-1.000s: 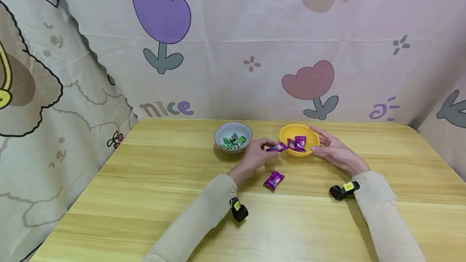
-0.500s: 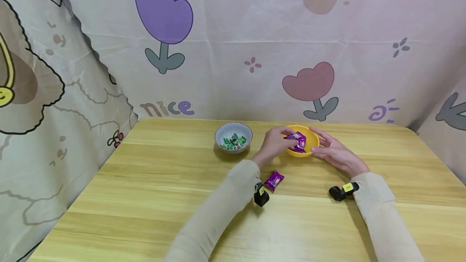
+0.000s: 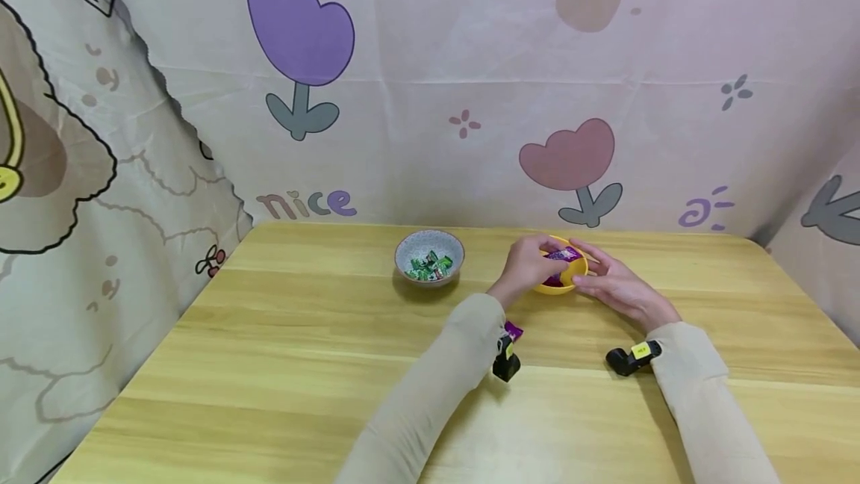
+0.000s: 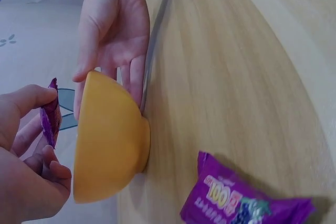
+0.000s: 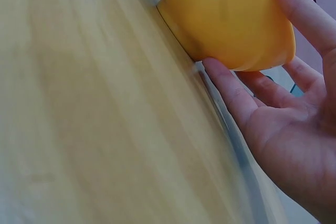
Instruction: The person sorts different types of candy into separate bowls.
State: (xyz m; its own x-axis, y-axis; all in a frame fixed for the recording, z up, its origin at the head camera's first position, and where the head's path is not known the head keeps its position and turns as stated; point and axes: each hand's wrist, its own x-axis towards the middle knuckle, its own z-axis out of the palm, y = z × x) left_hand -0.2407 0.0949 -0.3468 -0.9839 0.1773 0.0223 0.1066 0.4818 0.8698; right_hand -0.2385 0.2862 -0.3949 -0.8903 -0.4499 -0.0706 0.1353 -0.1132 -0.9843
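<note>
My left hand [image 3: 528,267] pinches a purple wrapped candy [image 4: 50,115] between thumb and fingers over the mouth of the yellow bowl [image 4: 107,140]. In the head view that candy overlaps the bowl's inside, where more purple wrapping shows beneath it, partly hidden by my fingers. My right hand [image 3: 625,293] holds the bowl from the right, thumb at its rim and fingers along its side; the palm stands apart from the wall. Another purple candy [image 4: 231,198], with grapes printed on its wrapper, lies on the table, mostly covered by my left wrist in the head view.
To the left of the yellow bowl stands a speckled grey bowl [image 3: 411,249] with several green wrapped candies [image 3: 431,267] inside. The wooden table [image 3: 269,364] ends at a patterned cloth [image 3: 403,155] behind. Black cameras sit on both wrists.
My left hand has carried the pinched candy rightward from beside the yellow bowl to over it. Its forearm now covers part of the candy on the table. My right hand stays at the bowl.
</note>
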